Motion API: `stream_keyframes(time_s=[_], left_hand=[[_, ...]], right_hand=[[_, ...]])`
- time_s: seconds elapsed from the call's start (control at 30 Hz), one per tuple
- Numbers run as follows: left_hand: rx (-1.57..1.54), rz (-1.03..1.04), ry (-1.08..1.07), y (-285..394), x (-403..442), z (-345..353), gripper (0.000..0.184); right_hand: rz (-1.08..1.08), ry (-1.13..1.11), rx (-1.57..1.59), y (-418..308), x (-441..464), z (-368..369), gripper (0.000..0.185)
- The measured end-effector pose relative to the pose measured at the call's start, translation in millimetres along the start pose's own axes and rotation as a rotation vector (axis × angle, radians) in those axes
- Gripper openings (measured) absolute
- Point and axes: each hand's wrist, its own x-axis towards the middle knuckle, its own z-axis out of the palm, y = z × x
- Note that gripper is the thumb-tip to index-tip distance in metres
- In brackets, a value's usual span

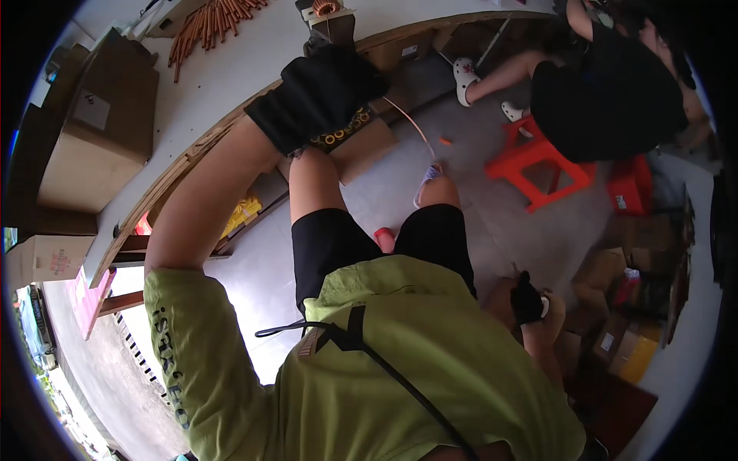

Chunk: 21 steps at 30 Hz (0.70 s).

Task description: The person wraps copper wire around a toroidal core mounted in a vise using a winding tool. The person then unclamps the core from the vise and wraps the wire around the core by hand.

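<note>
My left hand (330, 88), in a black glove, is at the bench edge just below a dark metal fixture (330, 27) with a copper coil (326, 7) on top. Its fingers cannot be made out against the dark glove. From beside this hand a thin copper-coloured wire (411, 121) curves down to my knee, where a pale wrapping (433, 172) shows. My right hand (526, 300), also black-gloved, is low at the right, closed around something I cannot make out; a thin tip sticks out above it.
Copper-coloured rods (211, 31) lie on the white bench (196, 96) beside a large cardboard box (96, 154). Gold rings (334, 139) sit in a box under my left hand. A person in black (607, 96) sits at the upper right near a red stool (542, 165). Cartons (600, 269) stand at right.
</note>
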Motion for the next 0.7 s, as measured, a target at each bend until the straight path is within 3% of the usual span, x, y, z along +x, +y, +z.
stream_keyframes(time_s=[0.07, 0.13, 0.17, 0.3, 0.37, 0.43, 0.57, 0.67, 0.7], left_hand=[[0.027, -0.154, -0.093, 6.1, -2.2, -18.0, 0.036], [-0.035, -0.248, -0.009, -2.4, -18.9, 13.1, 0.031], [0.051, -0.142, 0.154, 11.9, -5.9, -0.2, 0.027], [-0.033, -0.152, 0.194, 25.0, 24.9, -1.8, 0.020], [-0.048, -0.255, 0.196, 30.8, 24.5, -4.0, 0.021], [-0.170, -0.342, 0.266, 25.2, 20.2, -11.3, 0.017], [-0.433, -0.554, 0.547, 6.6, 18.4, -15.3, 0.013], [-1.155, -0.845, 0.774, -24.7, 25.7, -38.5, 0.017], [-1.178, -0.884, 0.727, -40.9, 22.2, -39.5, 0.019]], right_hand=[[0.181, -0.151, -0.090, 53.1, -27.9, 72.2, 0.032], [0.315, -0.217, -0.094, 82.1, -46.3, 122.1, 0.033], [0.374, -0.238, -0.067, 82.1, -52.6, 135.3, 0.033], [0.416, -0.077, 0.110, 48.5, -16.9, 152.7, 0.035], [0.278, 0.122, 0.285, 6.3, 23.3, 136.7, 0.036], [0.022, 0.282, 0.519, -59.0, 70.2, 75.8, 0.037], [-0.513, 0.302, 0.955, -197.3, 132.6, -110.2, 0.037], [-0.873, 0.416, 0.916, -259.7, 149.8, -206.9, 0.038], [-0.989, 0.445, 0.870, -271.1, 156.9, -225.9, 0.038]])
